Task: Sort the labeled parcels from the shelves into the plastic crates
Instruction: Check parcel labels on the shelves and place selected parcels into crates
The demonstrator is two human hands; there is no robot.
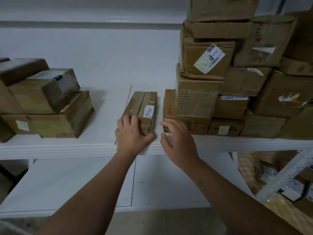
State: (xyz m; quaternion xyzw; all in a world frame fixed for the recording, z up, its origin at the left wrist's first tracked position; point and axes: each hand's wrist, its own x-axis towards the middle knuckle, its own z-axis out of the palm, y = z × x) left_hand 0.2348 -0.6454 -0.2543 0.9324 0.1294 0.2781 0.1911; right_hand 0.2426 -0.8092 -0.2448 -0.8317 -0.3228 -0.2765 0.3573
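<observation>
Cardboard everywhere on this white shelf (88,146) — and one small parcel (141,110) is sitting by itself in the gap between a low pile (45,106) on the left and a tall stack of boxes (228,78) on the right. That gap is probably why it's getting picked: nothing is resting on it, so it can come straight off without disturbing anything.

The left hand (131,134) is closing over the near end of the parcel, fingers draped on top and thumb pressing the front face near the shelf edge, so it's grasping the box. The right hand (176,138) is hanging just beside the parcel's right side with fingers spread and holding nothing; looks to me like it's lining up to clamp the other side for a two-handed lift.

A white label (149,111) is facing up on the parcel's right half, and the left hand isn't covering it — handy, since the label presumably decides which crate it goes to. No crates are showing here, so the sorting itself isn't started for this one
</observation>
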